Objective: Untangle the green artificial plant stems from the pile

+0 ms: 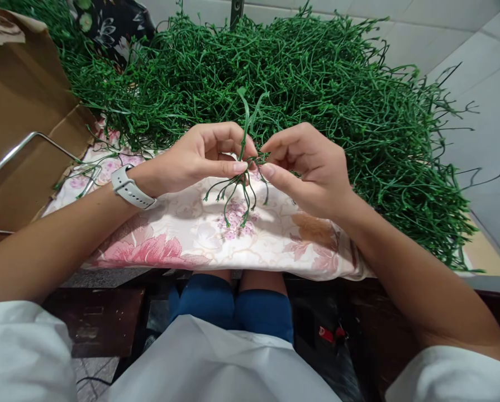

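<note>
Far left of the fingers, brown cardboard [19, 100] and a bent metal rod [9, 157] run out of view. Behind and left of them, dark flowered fabric [111, 28] is partly buried. The left hand [210, 151] pinches a green sprig [244, 137] between thumb and forefinger, which hide its middle; its tips splay below, over pale flowered cloth [266, 245]. The right hand's [308, 167] fingers curl close beside it; whether they grip a strand I cannot tell. Behind and rightward, a tangled green pile [295, 72] blurs single stems together.
</note>
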A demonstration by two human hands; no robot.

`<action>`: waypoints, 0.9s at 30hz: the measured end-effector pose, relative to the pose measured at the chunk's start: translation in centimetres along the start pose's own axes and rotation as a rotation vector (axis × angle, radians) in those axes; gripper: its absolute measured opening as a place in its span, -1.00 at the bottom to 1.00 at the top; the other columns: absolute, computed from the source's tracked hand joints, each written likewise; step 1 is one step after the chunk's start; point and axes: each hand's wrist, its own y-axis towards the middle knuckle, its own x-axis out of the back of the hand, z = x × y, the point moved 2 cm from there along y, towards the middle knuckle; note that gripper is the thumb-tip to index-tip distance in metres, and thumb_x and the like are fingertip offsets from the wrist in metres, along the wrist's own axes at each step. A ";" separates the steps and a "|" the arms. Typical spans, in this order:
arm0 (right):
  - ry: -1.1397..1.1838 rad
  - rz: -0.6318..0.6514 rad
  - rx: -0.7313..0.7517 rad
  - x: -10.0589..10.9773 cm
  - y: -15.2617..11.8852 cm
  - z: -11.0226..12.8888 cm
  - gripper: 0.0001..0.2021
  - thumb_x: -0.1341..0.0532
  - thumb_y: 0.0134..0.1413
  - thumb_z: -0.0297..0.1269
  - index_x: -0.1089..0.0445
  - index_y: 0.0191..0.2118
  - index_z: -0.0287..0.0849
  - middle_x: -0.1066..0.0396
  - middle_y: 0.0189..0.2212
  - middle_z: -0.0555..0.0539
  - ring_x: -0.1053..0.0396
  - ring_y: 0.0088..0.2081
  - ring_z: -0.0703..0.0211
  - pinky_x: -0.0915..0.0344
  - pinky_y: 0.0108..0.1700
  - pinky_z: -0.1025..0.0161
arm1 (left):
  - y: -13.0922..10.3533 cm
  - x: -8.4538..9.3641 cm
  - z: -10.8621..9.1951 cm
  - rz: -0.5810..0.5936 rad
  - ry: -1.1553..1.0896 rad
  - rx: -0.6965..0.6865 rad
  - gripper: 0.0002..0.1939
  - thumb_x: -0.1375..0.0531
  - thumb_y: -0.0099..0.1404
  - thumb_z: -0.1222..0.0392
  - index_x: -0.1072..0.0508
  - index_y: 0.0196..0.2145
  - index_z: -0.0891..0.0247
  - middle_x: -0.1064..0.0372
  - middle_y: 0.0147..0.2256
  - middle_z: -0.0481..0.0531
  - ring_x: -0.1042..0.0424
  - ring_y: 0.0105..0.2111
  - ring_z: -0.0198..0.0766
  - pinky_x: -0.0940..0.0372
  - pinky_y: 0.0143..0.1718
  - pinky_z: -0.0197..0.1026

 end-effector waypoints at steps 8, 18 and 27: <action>0.002 0.084 -0.005 -0.7 -0.1 -0.5 -0.77 -0.33 0.38 -0.09 -0.48 -0.04 -0.15 -0.30 -0.47 0.08 -0.19 -0.47 0.35 -0.15 -0.46 0.34 | 0.2 -0.3 -0.2 -0.013 0.046 -0.006 -0.62 -0.55 0.10 -0.02 -0.56 -0.30 0.24 -0.57 -0.28 -0.04 -0.59 -0.28 -0.34 -0.52 -0.27 -0.33; 0.021 0.043 -0.046 -0.5 -0.1 -0.8 -0.79 -0.34 0.36 -0.12 -0.57 -0.16 -0.16 -0.46 -0.41 0.01 -0.26 -0.43 0.33 -0.21 -0.40 0.33 | 0.2 -0.2 0.2 0.008 0.006 0.043 -0.69 -0.54 0.13 0.06 -0.55 -0.30 0.21 -0.55 -0.32 -0.02 -0.54 -0.32 -0.32 -0.47 -0.30 -0.29; 0.036 0.190 0.016 -0.1 0.2 -0.3 -0.82 -0.25 0.27 -0.47 -0.63 -0.15 -0.20 -0.57 -0.35 -0.02 -0.43 -0.38 0.33 -0.32 -0.30 0.37 | 0.1 -0.4 -0.1 0.179 -0.008 0.098 -0.71 -0.49 0.16 0.06 -0.51 -0.35 0.23 -0.44 -0.44 0.00 -0.42 -0.46 -0.30 -0.37 -0.41 -0.20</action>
